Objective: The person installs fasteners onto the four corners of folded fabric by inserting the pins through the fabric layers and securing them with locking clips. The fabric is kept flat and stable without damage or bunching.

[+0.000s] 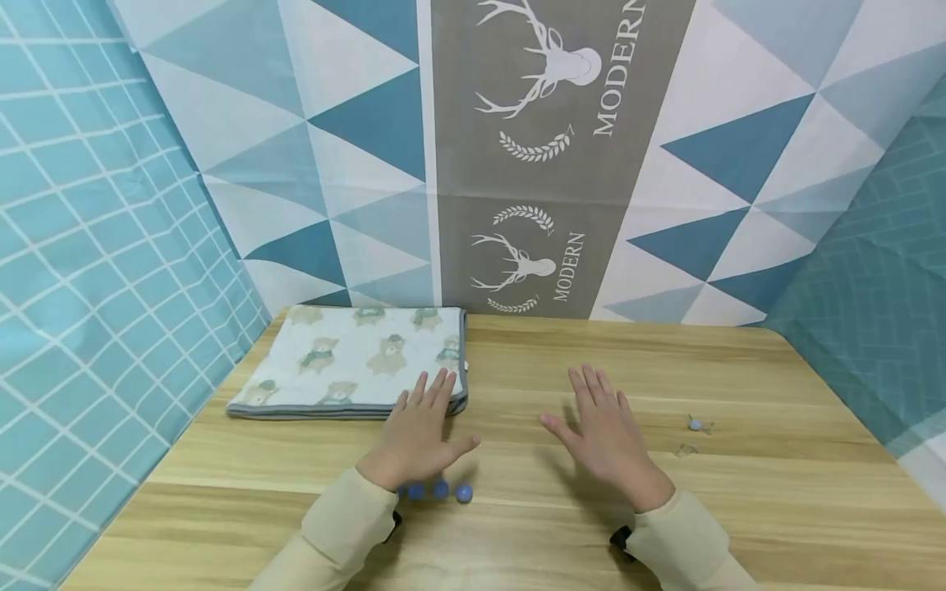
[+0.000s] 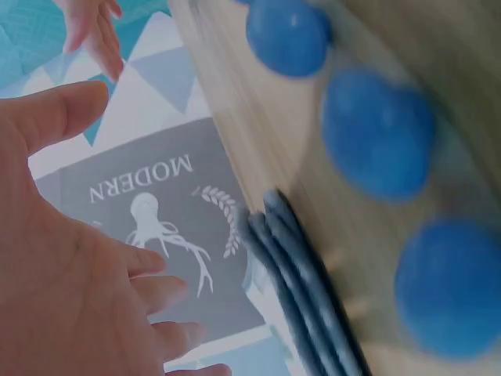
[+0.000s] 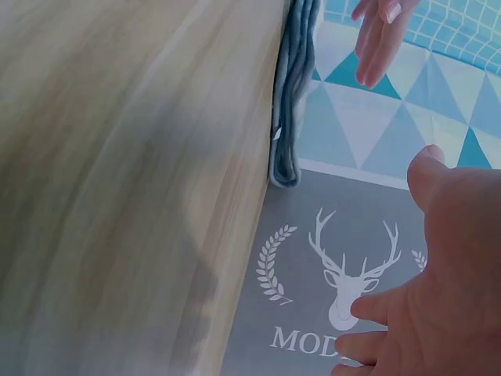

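My left hand (image 1: 418,435) is held over the wooden table with fingers spread and nothing in its grasp. Just below its wrist lie several small blue balls (image 1: 463,493), partly covered by the sleeve and hand; they loom large in the left wrist view (image 2: 380,133). Beyond the fingertips, a folded white blanket (image 1: 347,361) with bear prints and grey edging rests at the table's back left. My right hand (image 1: 608,439) hovers palm down on the other side, its fingers straight and holding nothing. The blanket's layered grey edge (image 3: 290,102) shows in the right wrist view.
Right of the right hand, a small pale blue bead-like piece with thin wire (image 1: 695,424) lies on the table (image 1: 776,509). A thin clear loop (image 1: 686,450) is close by. Patterned cloth (image 1: 510,172) hangs behind, and blue tiled-print cloth (image 1: 89,271) borders the left.
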The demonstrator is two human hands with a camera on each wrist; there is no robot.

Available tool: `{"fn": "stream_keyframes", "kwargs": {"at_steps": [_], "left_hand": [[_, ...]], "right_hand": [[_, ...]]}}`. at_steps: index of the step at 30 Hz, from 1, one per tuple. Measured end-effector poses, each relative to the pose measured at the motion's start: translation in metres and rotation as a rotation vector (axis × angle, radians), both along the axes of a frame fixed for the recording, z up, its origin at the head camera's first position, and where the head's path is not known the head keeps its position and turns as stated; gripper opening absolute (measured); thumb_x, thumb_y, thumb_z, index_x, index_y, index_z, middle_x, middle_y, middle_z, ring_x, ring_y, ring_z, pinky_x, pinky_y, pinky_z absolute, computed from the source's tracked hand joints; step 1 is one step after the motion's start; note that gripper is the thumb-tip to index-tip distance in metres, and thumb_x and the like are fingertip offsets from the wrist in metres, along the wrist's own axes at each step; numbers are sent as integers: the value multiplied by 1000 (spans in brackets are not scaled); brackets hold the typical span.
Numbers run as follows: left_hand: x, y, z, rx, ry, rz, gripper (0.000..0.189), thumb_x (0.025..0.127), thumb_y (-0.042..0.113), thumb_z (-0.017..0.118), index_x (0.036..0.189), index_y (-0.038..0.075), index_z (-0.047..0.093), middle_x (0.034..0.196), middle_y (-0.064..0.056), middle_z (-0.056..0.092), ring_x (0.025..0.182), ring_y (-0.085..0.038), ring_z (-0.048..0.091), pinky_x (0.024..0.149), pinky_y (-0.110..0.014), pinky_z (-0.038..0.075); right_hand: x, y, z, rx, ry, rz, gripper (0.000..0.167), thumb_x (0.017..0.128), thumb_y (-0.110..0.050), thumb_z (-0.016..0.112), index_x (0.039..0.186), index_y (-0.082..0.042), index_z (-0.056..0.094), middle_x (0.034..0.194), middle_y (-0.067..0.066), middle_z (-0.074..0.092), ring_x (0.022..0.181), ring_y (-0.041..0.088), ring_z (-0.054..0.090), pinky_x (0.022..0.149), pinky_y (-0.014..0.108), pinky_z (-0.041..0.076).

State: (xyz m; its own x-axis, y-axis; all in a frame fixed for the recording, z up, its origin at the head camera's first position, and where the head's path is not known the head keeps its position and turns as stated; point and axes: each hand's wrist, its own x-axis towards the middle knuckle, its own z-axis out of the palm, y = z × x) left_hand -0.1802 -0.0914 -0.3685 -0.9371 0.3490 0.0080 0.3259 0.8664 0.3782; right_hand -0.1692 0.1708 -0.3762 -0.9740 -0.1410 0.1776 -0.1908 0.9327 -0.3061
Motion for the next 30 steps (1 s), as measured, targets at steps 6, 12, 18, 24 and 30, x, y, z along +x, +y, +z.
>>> {"fn": "stream_keyframes", "kwargs": {"at_steps": [6, 12, 18, 24, 30], "left_hand": [[-15, -12, 7, 2, -58, -75, 84, 92, 48, 56, 154, 5, 18, 161, -16, 17, 149, -41, 11, 118, -62, 16], [-43, -38, 14, -12, -80, -124, 83, 95, 44, 53, 154, 2, 13, 161, -23, 11, 148, -46, 7, 118, -62, 14], [-75, -78, 12, -79, -24, -76, 88, 93, 52, 51, 153, 0, 13, 159, -28, 9, 145, -52, 7, 115, -66, 15], [-96, -129, 11, -74, -149, 41, 98, 91, 62, 48, 153, -3, 8, 157, -34, 1, 141, -58, -1, 110, -74, 9], [-104, -159, 10, -122, -248, 121, 104, 89, 65, 47, 151, -8, 7, 153, -40, -1, 136, -65, -6, 105, -79, 6]], "right_hand": [[2, 7, 0, -2, 3, -7, 86, 93, -59, 48, 153, -4, 20, 160, 21, 18, 148, 42, 15, 115, 64, 19], [1, 11, 5, -4, 35, 11, 85, 93, -59, 48, 153, -6, 21, 160, 20, 17, 148, 41, 15, 116, 63, 18], [1, 10, 9, 2, 47, 19, 86, 92, -59, 50, 153, -6, 22, 161, 18, 14, 149, 39, 12, 116, 63, 17], [3, 10, 12, 0, 44, 18, 85, 91, -58, 52, 153, -8, 22, 162, 16, 13, 150, 38, 11, 117, 63, 15], [4, 13, 14, -2, 48, 2, 86, 91, -62, 48, 154, -10, 21, 162, 15, 13, 150, 37, 10, 117, 63, 15]]}}
